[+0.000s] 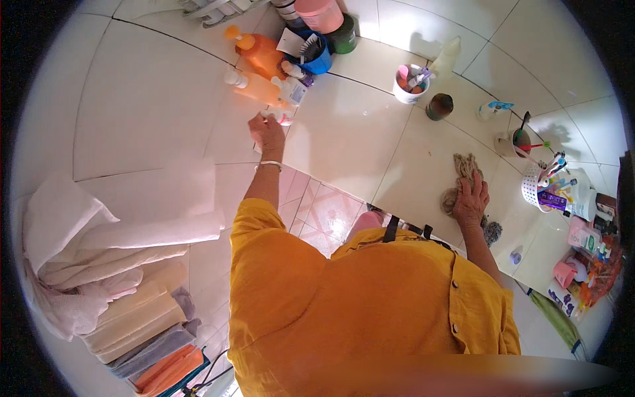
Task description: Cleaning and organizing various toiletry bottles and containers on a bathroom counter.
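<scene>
My left hand (268,133) reaches to the corner of the tiled counter (347,129), its fingers curled at the top of a small white bottle (284,118) with a red-pink label. Behind that bottle stand a peach pump bottle (260,88), a white labelled bottle (293,92) and a large orange pump bottle (260,53). On the other side, my right hand (470,201) presses down over a bunched beige knit cloth (465,167). Part of the cloth is hidden under the palm. A grey scrubber-like bundle (492,233) lies beside my right wrist.
A blue tub (317,62) holds a brush. Along the wall are a white cup (408,94), a dark jar (439,106), a toothbrush cup (505,143) and a perforated white basket (531,186). Toiletries crowd the right end. Folded towels (144,317) hang at left.
</scene>
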`<state>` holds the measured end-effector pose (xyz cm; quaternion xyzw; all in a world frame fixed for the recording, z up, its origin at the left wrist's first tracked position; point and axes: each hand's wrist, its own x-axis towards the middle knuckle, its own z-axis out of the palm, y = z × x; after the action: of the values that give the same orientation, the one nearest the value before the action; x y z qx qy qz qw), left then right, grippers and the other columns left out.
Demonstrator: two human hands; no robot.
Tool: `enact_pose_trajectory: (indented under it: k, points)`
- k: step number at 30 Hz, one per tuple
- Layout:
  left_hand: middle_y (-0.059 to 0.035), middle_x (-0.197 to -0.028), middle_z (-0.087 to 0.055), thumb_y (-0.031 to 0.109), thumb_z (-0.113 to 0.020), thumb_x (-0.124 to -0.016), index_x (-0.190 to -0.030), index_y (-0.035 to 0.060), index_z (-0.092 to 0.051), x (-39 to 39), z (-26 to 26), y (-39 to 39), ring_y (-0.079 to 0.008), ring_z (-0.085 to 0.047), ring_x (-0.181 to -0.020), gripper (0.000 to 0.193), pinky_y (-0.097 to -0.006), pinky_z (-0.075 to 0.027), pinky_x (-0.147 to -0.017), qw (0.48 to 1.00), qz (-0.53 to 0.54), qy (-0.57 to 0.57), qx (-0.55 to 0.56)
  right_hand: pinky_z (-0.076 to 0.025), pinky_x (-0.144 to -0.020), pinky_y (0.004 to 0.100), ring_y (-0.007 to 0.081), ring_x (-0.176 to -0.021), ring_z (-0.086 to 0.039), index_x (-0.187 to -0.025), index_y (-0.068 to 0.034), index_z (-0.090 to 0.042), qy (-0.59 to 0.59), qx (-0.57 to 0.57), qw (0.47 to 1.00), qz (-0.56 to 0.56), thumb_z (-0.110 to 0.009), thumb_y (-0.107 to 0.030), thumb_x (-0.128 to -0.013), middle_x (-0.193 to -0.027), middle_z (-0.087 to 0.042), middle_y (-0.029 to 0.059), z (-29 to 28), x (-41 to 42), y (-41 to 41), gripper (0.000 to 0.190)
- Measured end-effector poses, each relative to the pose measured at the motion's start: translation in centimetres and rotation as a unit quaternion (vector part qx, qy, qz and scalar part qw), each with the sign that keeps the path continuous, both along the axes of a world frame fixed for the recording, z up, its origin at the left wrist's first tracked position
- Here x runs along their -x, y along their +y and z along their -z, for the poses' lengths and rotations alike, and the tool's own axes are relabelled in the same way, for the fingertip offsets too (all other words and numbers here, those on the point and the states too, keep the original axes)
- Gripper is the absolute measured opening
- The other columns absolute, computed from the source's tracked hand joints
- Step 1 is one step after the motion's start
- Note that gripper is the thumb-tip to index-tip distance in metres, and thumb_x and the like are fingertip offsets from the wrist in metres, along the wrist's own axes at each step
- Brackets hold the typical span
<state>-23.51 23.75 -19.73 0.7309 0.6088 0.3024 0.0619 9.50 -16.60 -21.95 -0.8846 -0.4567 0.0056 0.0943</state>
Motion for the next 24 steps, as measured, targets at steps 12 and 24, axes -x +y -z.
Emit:
enact_pose_trajectory:
  k: [12,24]
  points:
    - [-0.0173,-0.1,-0.056,0.007,-0.055,-0.076,-0.108,0.0013,-0.054,1.9,1.3,3.6,-0.0314,-0.054,-0.094,0.032,-0.0376,-0.046,-0.081,0.995,-0.073,-0.066,0.004,-0.029,-0.095,0.0527,0.0395,-0.121,-0.032,-0.112,-0.021,-0.055,0.018,0.034,0.999,0.008,-0.057,-0.014,-0.072,-0.139,-0.03,0.0061,0.1,-0.1,0.0,0.041]
    - [-0.0121,-0.108,-0.041,0.007,-0.064,-0.072,-0.118,0.0056,-0.047,-12.7,-2.4,-9.2,-0.0212,-0.047,-0.084,0.049,-0.0338,-0.047,-0.071,0.942,0.216,-0.216,0.139,-0.031,-0.093,0.0534,0.0396,-0.12,-0.034,-0.112,-0.021,-0.053,0.0,0.016,1.0,0.001,-0.06,-0.016,-0.068,-0.137,-0.033,0.0088,1.0,-0.5,-0.6,0.045]
